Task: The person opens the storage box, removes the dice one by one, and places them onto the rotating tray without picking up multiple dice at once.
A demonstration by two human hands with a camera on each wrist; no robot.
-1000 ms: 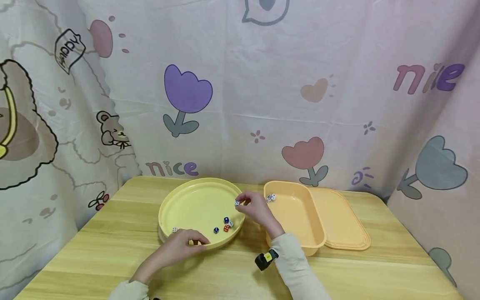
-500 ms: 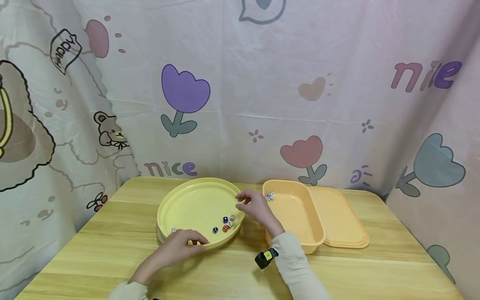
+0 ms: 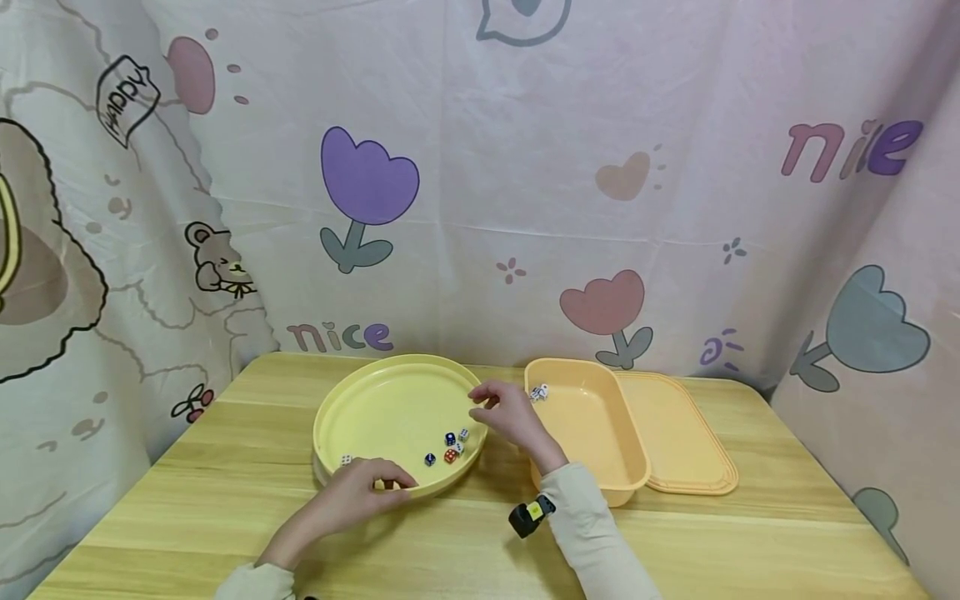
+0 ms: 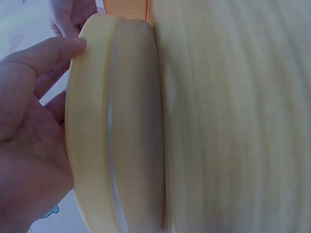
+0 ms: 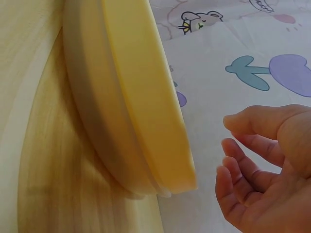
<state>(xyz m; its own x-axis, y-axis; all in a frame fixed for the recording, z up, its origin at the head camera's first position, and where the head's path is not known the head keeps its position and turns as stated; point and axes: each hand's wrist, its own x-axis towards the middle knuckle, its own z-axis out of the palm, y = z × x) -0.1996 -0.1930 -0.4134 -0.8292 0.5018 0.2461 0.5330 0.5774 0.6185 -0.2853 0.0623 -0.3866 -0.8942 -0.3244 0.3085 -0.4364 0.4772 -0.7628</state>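
A round yellow tray (image 3: 390, 408) stands on the table with several small dice in it. Near its right side, a red die (image 3: 450, 456), a dark blue die (image 3: 450, 438) and a white die (image 3: 463, 434) lie close together with others. Another white die (image 3: 346, 460) lies at the left, beside my left hand (image 3: 358, 492). That hand holds the tray's front rim, its thumb (image 4: 77, 47) on the outer wall and fingers partly hidden behind. My right hand (image 3: 513, 417) hovers at the right rim, holding nothing, thumb and fingers apart.
An orange rectangular box (image 3: 592, 425) stands to the right of the tray, with several white dice (image 3: 540, 392) in its far left corner. Its flat orange lid (image 3: 686, 433) lies beside it. A patterned curtain (image 3: 480, 167) hangs behind the wooden table (image 3: 450, 550).
My right hand has let go of a white die, which now lies in the tray by the other dice. The left hand stays at the rim.
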